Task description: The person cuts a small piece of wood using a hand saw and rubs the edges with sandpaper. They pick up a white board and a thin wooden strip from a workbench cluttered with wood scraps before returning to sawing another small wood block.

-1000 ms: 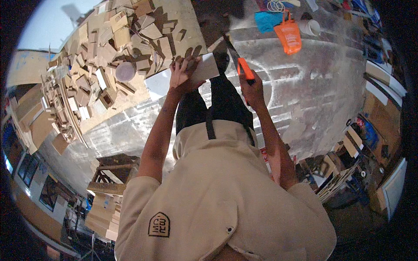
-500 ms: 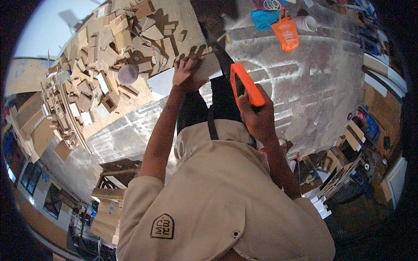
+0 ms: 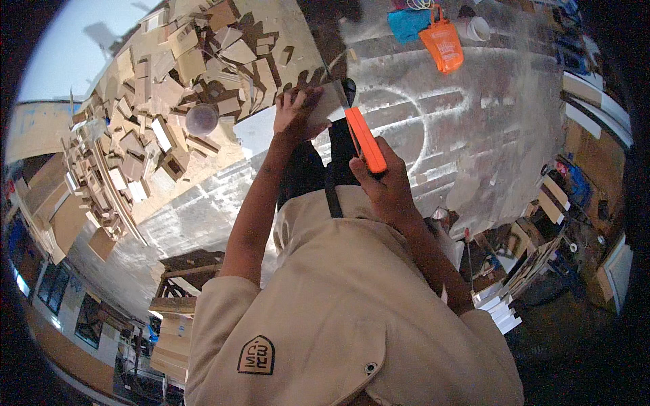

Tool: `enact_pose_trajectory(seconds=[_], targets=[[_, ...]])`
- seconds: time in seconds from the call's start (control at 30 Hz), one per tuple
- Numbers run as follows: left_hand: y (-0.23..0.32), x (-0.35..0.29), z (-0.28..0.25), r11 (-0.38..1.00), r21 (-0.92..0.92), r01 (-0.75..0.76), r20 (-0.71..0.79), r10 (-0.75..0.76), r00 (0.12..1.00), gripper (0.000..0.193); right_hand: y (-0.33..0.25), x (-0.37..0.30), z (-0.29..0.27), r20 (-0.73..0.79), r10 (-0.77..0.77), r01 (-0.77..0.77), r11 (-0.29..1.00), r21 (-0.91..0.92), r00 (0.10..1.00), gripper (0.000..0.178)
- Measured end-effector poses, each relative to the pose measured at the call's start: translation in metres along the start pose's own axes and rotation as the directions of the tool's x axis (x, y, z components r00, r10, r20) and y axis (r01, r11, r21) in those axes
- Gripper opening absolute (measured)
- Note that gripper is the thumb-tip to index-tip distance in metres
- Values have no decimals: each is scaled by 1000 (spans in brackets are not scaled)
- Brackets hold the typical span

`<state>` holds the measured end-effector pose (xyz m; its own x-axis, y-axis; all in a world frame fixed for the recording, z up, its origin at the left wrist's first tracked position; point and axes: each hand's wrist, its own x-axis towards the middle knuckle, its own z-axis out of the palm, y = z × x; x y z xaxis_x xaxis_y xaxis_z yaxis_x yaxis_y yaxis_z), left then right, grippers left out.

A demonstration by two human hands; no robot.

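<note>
At the table's corner, my left hand [image 3: 296, 115] presses on a pale, flat board [image 3: 332, 100], fingers spread over it and thumb near its front edge. The board reaches past the table edge. My right hand [image 3: 387, 177] is wrapped round the orange handle of a handsaw [image 3: 366, 141]. The saw stands at the board's right end, its handle turned so that I see it nearly edge-on. Its blade is dark and hard to make out against the floor, and I cannot tell how deep it sits in the board.
Many wood offcuts [image 3: 168, 91] lie heaped on the table [image 3: 298, 40], with a round container [image 3: 202, 120] among them. On the floor beyond are an orange bag [image 3: 443, 47], a blue cloth [image 3: 408, 26] and a white bucket [image 3: 478, 29]. Stacked boards [image 3: 521, 271] stand at the right.
My right hand and the saw handle have shifted left and slightly nearer to me, and the handle has turned from its broad side to nearly edge-on. My left hand stays on the board.
</note>
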<state>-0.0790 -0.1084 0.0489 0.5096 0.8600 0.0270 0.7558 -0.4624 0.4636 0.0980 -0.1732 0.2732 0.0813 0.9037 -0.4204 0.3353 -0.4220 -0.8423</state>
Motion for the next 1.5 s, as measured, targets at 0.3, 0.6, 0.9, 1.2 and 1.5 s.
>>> enact_pose_trajectory(seconds=[0.3,0.6,0.9,1.2,1.5], targets=[[-7,-3,9,998,-58,-7,-28,5,1000,87,-19,12,-7,82,173,-179,982,66,981,24],[-8,-3,9,999,-49,17,12,-16,1000,86,-32,32,-10,146,284,-297,952,74,948,27],[-8,3,2,1000,3,23,114,-23,993,83,-40,37,-6,182,341,-372,911,177,922,29],[-9,5,2,1000,-6,22,112,-21,994,87,-37,49,0,123,303,-312,949,56,945,25],[-12,4,4,999,-37,-5,107,8,994,89,-28,80,2,124,368,-374,927,30,922,23]])
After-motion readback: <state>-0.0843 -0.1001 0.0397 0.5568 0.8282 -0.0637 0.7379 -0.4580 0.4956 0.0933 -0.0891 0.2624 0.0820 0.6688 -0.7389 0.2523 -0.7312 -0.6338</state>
